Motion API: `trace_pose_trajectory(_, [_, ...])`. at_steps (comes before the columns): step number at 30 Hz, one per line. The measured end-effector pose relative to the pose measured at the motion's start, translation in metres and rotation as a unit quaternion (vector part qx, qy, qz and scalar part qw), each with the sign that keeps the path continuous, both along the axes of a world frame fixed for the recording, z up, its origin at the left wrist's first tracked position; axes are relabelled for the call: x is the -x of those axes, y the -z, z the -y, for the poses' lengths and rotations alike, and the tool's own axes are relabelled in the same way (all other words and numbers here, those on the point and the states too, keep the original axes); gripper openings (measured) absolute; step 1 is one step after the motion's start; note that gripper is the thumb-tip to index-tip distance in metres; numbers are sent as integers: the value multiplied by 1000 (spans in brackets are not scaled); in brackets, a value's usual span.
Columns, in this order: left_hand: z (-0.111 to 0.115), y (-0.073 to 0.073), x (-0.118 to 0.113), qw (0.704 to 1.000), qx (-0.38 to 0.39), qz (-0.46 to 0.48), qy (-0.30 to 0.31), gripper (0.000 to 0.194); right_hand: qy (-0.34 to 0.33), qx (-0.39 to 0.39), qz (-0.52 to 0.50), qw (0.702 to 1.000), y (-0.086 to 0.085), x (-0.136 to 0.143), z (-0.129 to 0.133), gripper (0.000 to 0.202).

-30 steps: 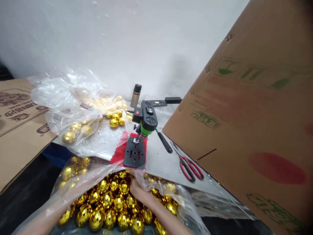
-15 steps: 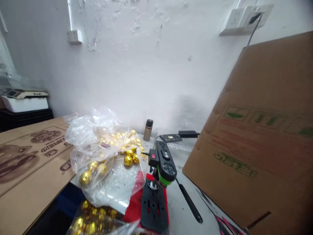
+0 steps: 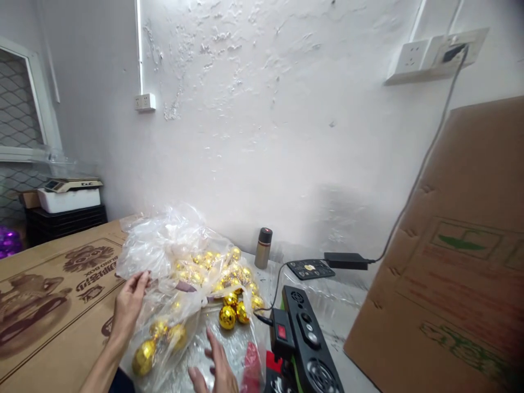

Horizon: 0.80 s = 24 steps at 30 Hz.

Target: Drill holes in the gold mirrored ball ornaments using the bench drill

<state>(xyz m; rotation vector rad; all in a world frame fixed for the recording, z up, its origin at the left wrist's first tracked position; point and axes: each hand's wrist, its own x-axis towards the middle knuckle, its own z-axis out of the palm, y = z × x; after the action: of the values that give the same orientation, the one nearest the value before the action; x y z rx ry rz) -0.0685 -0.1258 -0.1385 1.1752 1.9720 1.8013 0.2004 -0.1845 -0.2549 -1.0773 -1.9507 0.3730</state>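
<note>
A clear plastic bag (image 3: 164, 245) lies crumpled on the table with shiny gold balls (image 3: 227, 317) in and around it. My left hand (image 3: 131, 297) is at the bag's left side, thumb and fingers pinched together on its edge. My right hand (image 3: 216, 365) is low in the middle with its fingers apart, in front of the gold balls and holding nothing. Two larger gold balls (image 3: 144, 357) show through the plastic between my hands, nearer the left one.
A black device with fans (image 3: 313, 341) stands right of my right hand, wired to a power adapter (image 3: 346, 261). A bottle (image 3: 263, 248) is by the wall. Cardboard boxes flank the table, one flat at left (image 3: 45, 256), one tall at right (image 3: 450, 245).
Both hands have come into view, the left at the bag, the right below the balls. The camera view has shifted, so the wall fills more of it and the device's base is mostly out of sight.
</note>
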Motion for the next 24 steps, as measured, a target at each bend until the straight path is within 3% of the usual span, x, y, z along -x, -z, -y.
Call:
trace_pose_trajectory(2, [-33, -15, 17, 999, -5, -31, -34, 89, 56, 3, -17, 998, -3, 29, -35, 90])
trace_pose_trajectory(5, [-77, -23, 29, 996, 5, -91, -20, 80, 102, -8, 7, 995, -10, 72, -79, 116])
trace_pose_trajectory(7, [-99, -23, 30, 990, 20, -140, -1, 69, 89, -19, 29, 995, -15, 96, -100, 119])
trace_pose_trajectory(9, [-117, -22, 31, 980, 44, -191, 19, 65, 77, -20, 45, 996, -17, 113, -112, 108])
trace_pose_trajectory(12, [-135, -21, 36, 963, 100, -247, 43, 88, 103, -18, 35, 994, -9, 126, -115, 87])
trace_pose_trajectory(15, [-153, -19, 41, 948, 178, -257, 55, 120, 124, -47, -3, 991, 11, 124, -102, 58])
trace_pose_trajectory(18, [-170, -11, 43, 939, 247, -232, 61, 127, 114, -68, -31, 991, 33, 112, -83, 72])
trace_pose_trajectory(21, [-178, -3, 38, 936, 275, -206, 75, 96, 128, -75, -45, 988, 47, 100, -72, 100])
trace_pose_trajectory(24, [-175, -5, 32, 947, 245, -191, 87, 47, 150, -65, -54, 985, 50, 93, -71, 98])
